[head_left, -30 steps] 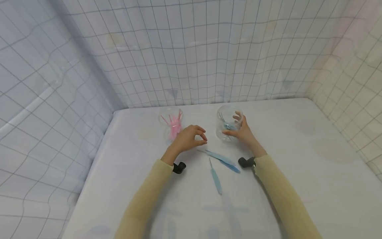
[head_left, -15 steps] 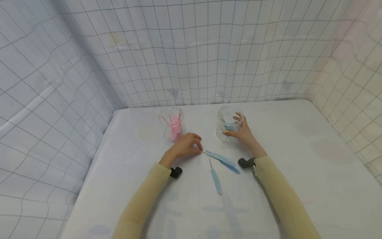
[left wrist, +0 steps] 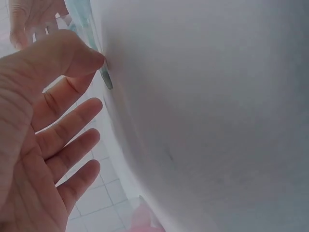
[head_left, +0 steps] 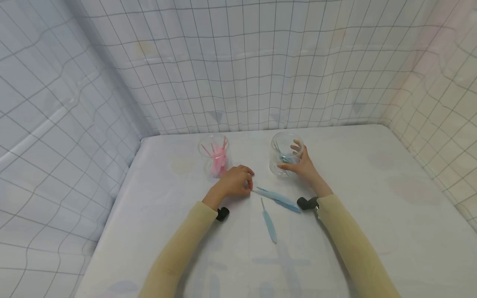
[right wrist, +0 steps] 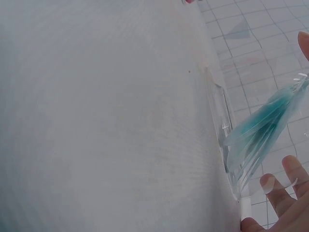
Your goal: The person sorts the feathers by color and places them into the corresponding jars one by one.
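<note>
In the head view my left hand (head_left: 234, 182) is at the stem end of a light-blue feather-shaped piece (head_left: 275, 196). Thumb and index finger pinch its thin stem in the left wrist view, the other fingers spread. A darker blue feather-shaped piece (head_left: 288, 206) lies against it, and another pale-blue one (head_left: 270, 225) rests apart, nearer the front. My right hand (head_left: 303, 167) grips the right side of a clear jar (head_left: 275, 167), which stands upright on the table. Blue feather-shaped pieces (right wrist: 263, 125) lean inside that jar in the right wrist view.
Left of the jar stands a second clear jar (head_left: 208, 165) holding several pink pieces (head_left: 219, 162) with thin stems. White cloth covers the table (head_left: 335, 248). Grid-patterned curtains (head_left: 246, 74) enclose the back and both sides.
My left hand has come down and towards me onto the stem end of the light-blue piece and now pinches it. The darker piece has shifted slightly. My right hand keeps holding the jar.
</note>
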The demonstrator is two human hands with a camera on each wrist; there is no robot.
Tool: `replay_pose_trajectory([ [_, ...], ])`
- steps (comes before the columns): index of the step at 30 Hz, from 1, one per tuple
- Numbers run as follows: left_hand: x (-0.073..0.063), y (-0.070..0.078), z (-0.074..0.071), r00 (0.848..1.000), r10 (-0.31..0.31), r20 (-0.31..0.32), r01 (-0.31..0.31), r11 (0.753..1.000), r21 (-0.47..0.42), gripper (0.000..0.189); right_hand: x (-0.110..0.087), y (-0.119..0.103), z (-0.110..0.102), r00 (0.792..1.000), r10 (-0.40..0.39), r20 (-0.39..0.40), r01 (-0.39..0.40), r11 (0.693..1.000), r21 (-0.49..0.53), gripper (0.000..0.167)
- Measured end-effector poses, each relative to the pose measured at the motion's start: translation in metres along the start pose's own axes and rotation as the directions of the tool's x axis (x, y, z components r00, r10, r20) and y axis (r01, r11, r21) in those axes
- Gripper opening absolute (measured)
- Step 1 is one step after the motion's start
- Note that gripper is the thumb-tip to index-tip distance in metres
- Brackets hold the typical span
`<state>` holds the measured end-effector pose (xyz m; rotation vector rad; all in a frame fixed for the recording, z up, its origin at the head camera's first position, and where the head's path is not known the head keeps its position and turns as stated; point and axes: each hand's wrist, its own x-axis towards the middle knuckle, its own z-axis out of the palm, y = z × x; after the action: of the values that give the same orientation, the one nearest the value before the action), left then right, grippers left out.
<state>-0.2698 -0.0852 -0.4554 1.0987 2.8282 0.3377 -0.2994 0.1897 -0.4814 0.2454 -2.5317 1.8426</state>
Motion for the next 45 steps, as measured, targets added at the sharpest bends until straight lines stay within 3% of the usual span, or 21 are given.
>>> replay_pose_trajectory([
  [10,0.001,0.003,0.002,0.997,0.07,-0.038,-0.063,0.982,0.177,0.009,0.0,-0.003,0.0,1.0,-0.005,0.002,0.005,1.0,-0.002,0.105],
  [17,-0.002,0.001,-0.005,0.994,0.087,-0.065,-0.074,0.98,0.183,0.007,-0.001,-0.006,-0.001,1.0,-0.014,0.009,0.014,1.0,-0.011,0.106],
  [23,-0.007,-0.003,-0.027,0.988,0.082,-0.134,-0.073,0.995,0.064,0.005,0.0,-0.008,-0.002,1.0,-0.018,0.002,0.018,1.0,0.002,0.106],
  [27,-0.009,-0.005,-0.043,0.976,0.086,-0.202,-0.08,0.996,0.036,0.005,0.001,-0.008,-0.003,0.999,-0.033,0.007,0.032,0.999,0.019,0.104],
  [33,0.005,-0.001,-0.08,0.945,0.108,-0.309,-0.062,0.986,0.154,0.003,0.002,-0.005,-0.005,1.0,-0.028,0.013,0.028,0.999,0.022,0.105],
  [37,0.026,0.011,-0.109,0.933,0.117,-0.34,0.006,0.941,0.338,0.001,0.001,-0.004,-0.004,1.0,-0.01,0.01,0.01,1.0,0.022,0.106],
  [40,0.044,0.021,-0.122,0.933,0.131,-0.336,0.058,0.865,0.499,0.006,0.0,-0.003,-0.002,1.0,0.003,0.005,-0.004,1.0,0.022,0.106],
  [43,0.059,0.03,-0.126,0.943,0.138,-0.303,0.087,0.775,0.626,0.007,0.0,-0.002,0.001,1.0,0.023,-0.006,-0.022,1.0,0.022,0.107],
  [45,0.067,0.034,-0.126,0.953,0.131,-0.272,0.093,0.73,0.677,0.008,-0.001,-0.001,0.003,0.999,0.036,-0.01,-0.036,0.999,0.021,0.107],
])
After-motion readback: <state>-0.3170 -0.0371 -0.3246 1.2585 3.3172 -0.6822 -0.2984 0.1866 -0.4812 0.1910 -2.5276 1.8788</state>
